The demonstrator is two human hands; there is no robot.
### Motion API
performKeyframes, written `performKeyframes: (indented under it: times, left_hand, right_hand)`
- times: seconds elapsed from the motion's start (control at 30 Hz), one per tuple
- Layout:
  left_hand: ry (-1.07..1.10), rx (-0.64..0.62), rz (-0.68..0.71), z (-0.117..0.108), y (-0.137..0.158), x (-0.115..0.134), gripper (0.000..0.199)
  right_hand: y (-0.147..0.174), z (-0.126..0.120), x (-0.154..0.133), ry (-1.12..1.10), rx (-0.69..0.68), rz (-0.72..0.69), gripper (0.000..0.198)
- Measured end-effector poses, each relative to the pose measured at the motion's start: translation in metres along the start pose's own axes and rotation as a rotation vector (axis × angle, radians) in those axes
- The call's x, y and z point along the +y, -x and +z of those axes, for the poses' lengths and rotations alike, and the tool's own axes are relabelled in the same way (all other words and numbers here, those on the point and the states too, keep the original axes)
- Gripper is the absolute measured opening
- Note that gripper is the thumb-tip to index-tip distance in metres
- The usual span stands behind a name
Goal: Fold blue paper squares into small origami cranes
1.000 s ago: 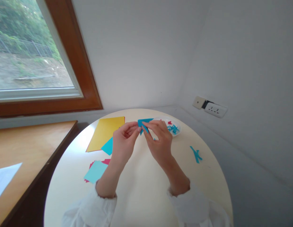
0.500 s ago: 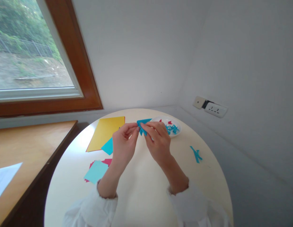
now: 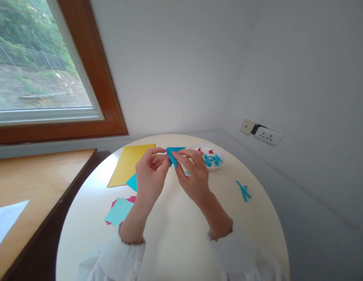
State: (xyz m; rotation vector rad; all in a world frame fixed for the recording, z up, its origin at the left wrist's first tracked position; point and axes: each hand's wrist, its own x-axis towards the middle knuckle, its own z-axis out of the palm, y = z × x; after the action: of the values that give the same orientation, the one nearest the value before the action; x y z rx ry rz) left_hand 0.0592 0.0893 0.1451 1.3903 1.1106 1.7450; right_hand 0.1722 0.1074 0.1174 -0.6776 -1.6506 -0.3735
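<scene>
Head view: a person sits at a round table (image 3: pixel 175 234) with both hands raised over its far half.
Table edge: the far rim curves just beyond the fingertips; the widest bare stretch lies on the near side of the fingers, between the wrists.
Yellow sheet (image 3: pixel 130 164): flat, left of the fingers, with a blue square (image 3: pixel 132 182) on its near corner.
Pale blue square (image 3: pixel 119 211): on red paper, left of the wrists, well apart from the fingers.
White dish (image 3: pixel 220 164): just right of the fingers, holding small blue and red folded pieces.
Folded blue strip (image 3: pixel 243 191): loose, further right.
Left hand (image 3: pixel 150 177): thumb and forefinger pinched on the blue folded paper (image 3: pixel 173 153).
Right hand (image 3: pixel 193 175): fingertips closed on the same paper — held in the air between both hands.
Step, as I judge it: mid-fold, a crease being pressed.
Next move: likely needs a firm pinch along the crease — the dish sits close on the right.
</scene>
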Motion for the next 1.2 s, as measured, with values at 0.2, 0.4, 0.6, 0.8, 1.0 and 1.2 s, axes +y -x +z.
performKeyframes:
  times: [0.2,0.4,0.6,0.8,1.0,1.2]
  left_hand:
    - [-0.062,-0.015,-0.001,-0.006,-0.003,0.003,0.017]
    - [-0.111,-0.107,0.041,-0.013,-0.005,0.003,0.016]
    - [-0.158,-0.174,0.117,-0.014,-0.001,0.006,0.013]
    - [-0.118,-0.169,0.162,-0.012,0.001,0.009,0.014]
    - [-0.12,-0.26,0.148,-0.019,0.0,0.008,0.019]
    - [0.018,-0.371,0.087,-0.024,-0.002,0.008,0.023]
  right_hand:
    - [-0.006,-0.004,-0.004,-0.142,0.053,0.254,0.027]
    - [-0.01,-0.009,0.001,-0.289,0.075,0.385,0.022]
    - [-0.015,-0.011,-0.005,-0.304,-0.031,0.407,0.008]
    - [-0.012,-0.007,-0.006,-0.426,-0.019,0.438,0.002]
    - [-0.016,-0.014,-0.005,-0.596,-0.132,0.532,0.007]
    - [-0.02,-0.021,-0.004,-0.796,-0.319,0.633,0.019]
